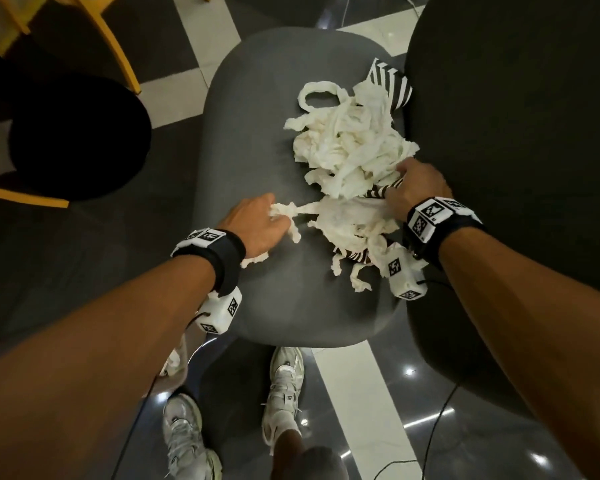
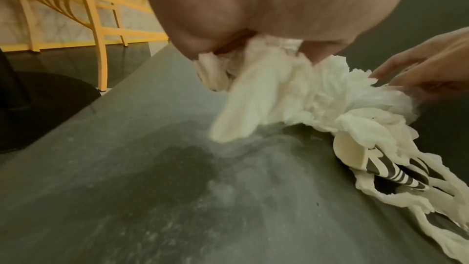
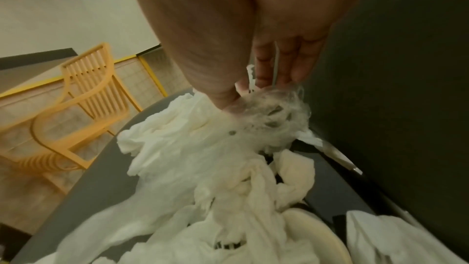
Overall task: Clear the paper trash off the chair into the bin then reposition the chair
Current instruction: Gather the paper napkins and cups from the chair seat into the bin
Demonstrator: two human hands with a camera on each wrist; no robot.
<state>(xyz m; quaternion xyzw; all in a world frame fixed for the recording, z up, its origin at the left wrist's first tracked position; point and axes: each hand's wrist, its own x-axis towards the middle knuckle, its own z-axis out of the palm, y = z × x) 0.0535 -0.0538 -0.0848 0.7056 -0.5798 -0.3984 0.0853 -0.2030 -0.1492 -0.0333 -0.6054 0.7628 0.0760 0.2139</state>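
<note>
Landmark: grey chair seat. Nearest the viewer, below the seat's front edge, two white sneakers on glossy dark floor with pale stripes. Left hand over the seat's near-left part, fingers clenched round a twisted strand of white paper tissue; left wrist view confirms tissue bunched in the fist. Right hand at the seat's right side beside the dark backrest, thumb and fingers pinching crinkled clear wrap and tissue in the pile. Paper trash pile, shredded white tissue, covers the seat's centre-right, all on the seat. Striped black-white paper pokes out at the pile's far end, another bit near the right wrist. Beyond the seat's left: black round base, yellow chair.
</note>
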